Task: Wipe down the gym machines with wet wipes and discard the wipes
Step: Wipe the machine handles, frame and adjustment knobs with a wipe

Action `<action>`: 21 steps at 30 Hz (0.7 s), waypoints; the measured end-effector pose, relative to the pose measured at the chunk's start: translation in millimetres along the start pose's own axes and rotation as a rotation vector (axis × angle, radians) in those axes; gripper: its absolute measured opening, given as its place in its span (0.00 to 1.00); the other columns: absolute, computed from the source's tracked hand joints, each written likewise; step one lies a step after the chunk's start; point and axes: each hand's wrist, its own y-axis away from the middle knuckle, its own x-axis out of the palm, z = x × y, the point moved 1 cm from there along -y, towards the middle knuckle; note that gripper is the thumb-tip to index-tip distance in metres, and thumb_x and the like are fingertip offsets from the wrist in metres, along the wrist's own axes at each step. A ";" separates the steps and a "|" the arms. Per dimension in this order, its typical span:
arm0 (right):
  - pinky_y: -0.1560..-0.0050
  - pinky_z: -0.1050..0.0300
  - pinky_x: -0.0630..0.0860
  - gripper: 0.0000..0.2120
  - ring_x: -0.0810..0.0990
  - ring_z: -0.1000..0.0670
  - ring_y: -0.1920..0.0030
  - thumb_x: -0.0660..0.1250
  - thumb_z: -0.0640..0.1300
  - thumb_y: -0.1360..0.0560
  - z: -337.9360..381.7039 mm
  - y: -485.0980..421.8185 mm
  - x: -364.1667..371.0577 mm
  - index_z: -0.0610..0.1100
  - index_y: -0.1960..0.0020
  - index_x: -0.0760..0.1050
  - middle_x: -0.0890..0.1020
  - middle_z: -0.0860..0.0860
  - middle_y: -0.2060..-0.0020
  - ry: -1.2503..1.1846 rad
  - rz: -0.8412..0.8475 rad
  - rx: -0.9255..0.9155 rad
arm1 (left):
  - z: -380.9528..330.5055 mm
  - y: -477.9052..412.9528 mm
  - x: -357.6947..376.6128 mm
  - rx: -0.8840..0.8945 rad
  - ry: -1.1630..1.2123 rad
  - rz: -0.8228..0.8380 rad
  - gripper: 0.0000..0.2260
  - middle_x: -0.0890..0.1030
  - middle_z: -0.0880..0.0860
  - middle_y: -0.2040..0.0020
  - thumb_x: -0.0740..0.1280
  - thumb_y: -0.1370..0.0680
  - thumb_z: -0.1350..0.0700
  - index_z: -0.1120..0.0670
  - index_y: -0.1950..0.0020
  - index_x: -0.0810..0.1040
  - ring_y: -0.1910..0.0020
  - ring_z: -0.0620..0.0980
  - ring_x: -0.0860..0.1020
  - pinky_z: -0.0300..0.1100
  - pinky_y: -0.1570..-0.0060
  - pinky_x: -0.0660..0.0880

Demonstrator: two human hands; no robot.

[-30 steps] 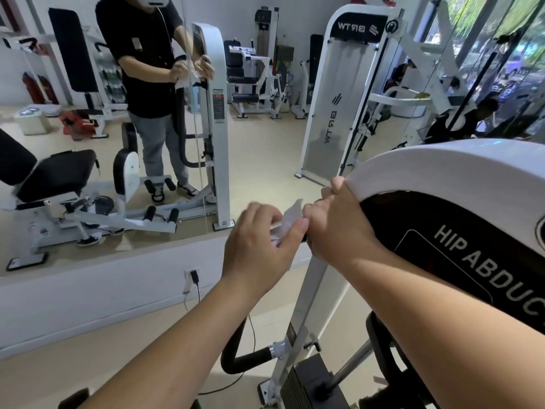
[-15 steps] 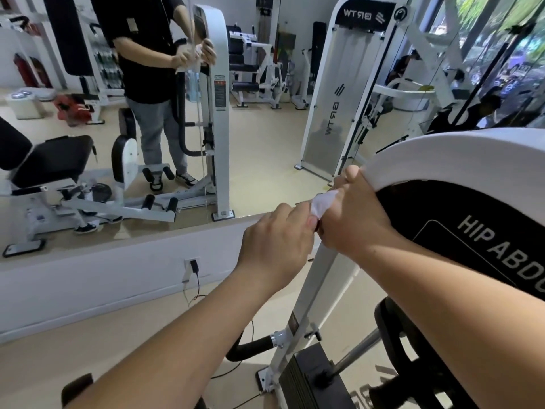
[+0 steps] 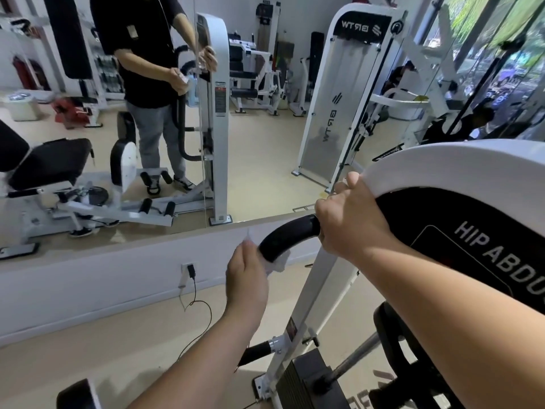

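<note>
1. Mirror wall (image 3: 265, 143): beyond both sets of fingertips, filling the upper left. It reflects the person standing at the machine, and other gym equipment.
2. Hip abduction machine (image 3: 442, 163): white curved shroud over a black panel lettered "HIP ABDU…", to the right of the right hand's fingers. Its white upright slants down below both hands.
3. Handle (image 3: 290, 236): black, padded and curved, running between the two hands from the right fingers down to the left fingers.
4. Right hand (image 3: 351, 222): seen from the back, fingers curled tightly round the handle's upper end, thumb raised against the shroud's white edge.
5. Left hand (image 3: 246, 281): fingers bent and closed on the wipe, pressing it against the handle's lower end. How far the fingertips wrap cannot be told.
6. Wet wipe (image 3: 279, 261): white and crumpled, held in the left fingers, bunched under the handle's lower end, with a thin corner sticking up just above the knuckles.
7. Wall socket (image 3: 185, 268): left of the left fingers, low on the white wall, with a black cable (image 3: 203, 305) trailing to the floor.
</note>
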 end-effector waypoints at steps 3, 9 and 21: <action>0.44 0.46 0.60 0.09 0.73 0.48 0.63 0.64 0.44 0.29 -2.2 1.9 1.5 0.49 0.68 0.70 0.73 0.55 0.73 -0.060 -0.051 0.010 | -51.7 2.3 30.4 0.369 -0.414 0.065 0.17 0.79 0.52 0.58 0.49 0.14 0.47 0.52 0.53 0.73 0.54 0.60 0.77 0.48 0.57 0.72; 0.47 0.49 0.59 0.11 0.70 0.48 0.58 0.59 0.45 0.28 -2.6 1.3 2.2 0.52 0.59 0.56 0.70 0.58 0.72 -0.022 -0.056 -0.031 | -29.0 -3.9 45.6 0.843 -0.723 -0.011 0.17 0.79 0.52 0.59 0.52 0.15 0.52 0.54 0.54 0.78 0.62 0.56 0.76 0.48 0.66 0.70; 0.38 0.46 0.63 0.08 0.72 0.49 0.60 0.61 0.49 0.26 -1.1 2.8 -0.5 0.51 0.63 0.75 0.76 0.57 0.69 0.016 0.017 0.004 | 40.7 17.0 1.1 -0.176 0.172 -0.135 0.14 0.79 0.46 0.50 0.55 0.14 0.44 0.41 0.55 0.76 0.53 0.39 0.74 0.42 0.47 0.64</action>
